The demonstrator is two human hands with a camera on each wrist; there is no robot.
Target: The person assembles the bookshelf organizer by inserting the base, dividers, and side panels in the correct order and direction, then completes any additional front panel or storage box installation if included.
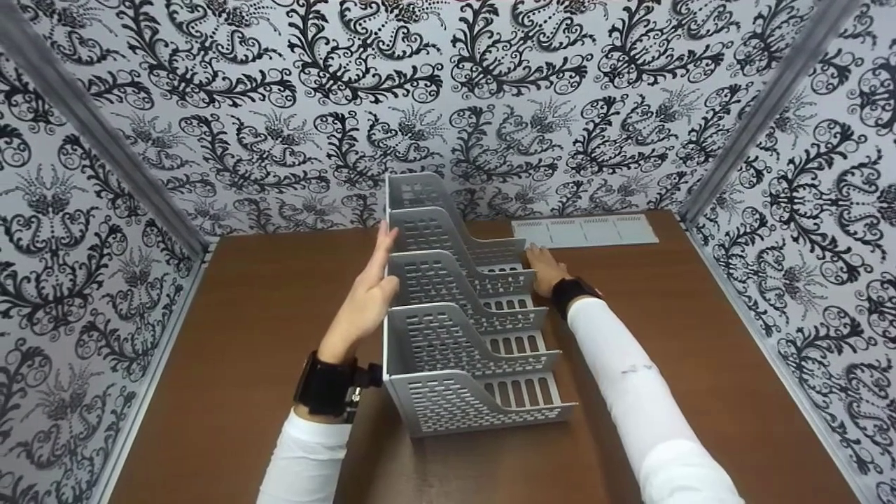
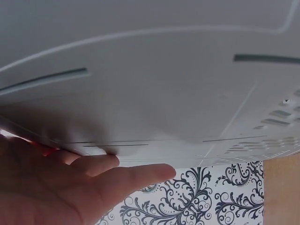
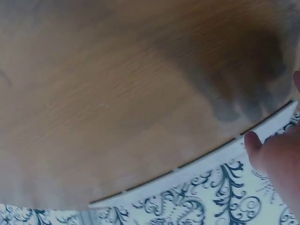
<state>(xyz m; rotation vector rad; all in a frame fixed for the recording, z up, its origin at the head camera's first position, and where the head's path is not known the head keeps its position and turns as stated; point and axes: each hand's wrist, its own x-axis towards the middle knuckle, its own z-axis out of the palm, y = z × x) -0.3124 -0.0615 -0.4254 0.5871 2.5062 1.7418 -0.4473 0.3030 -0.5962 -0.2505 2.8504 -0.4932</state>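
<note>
A grey file organizer (image 1: 437, 402) stands on the table, with several perforated dividers whose sides dip low toward the right. My left hand (image 1: 367, 301) lies along its tall left side, with long fingers pointing up and away. In the left wrist view, the organizer's flat slotted panel (image 2: 154, 103) fills the upper part, and the left hand (image 2: 70, 187) is beneath it with fingers extended. At the low right side, my right hand (image 1: 547, 271) is beside the far divider ends, fingertips close to them; contact is unclear. Only the thumb and part of that hand (image 3: 279, 154) show in the right wrist view.
A flat white strip of panels (image 1: 595, 231) lies at the back right, by the patterned wall (image 1: 294, 126). Patterned walls with grey corner posts (image 1: 763, 105) close off the brown table (image 1: 245, 350) at the back and sides.
</note>
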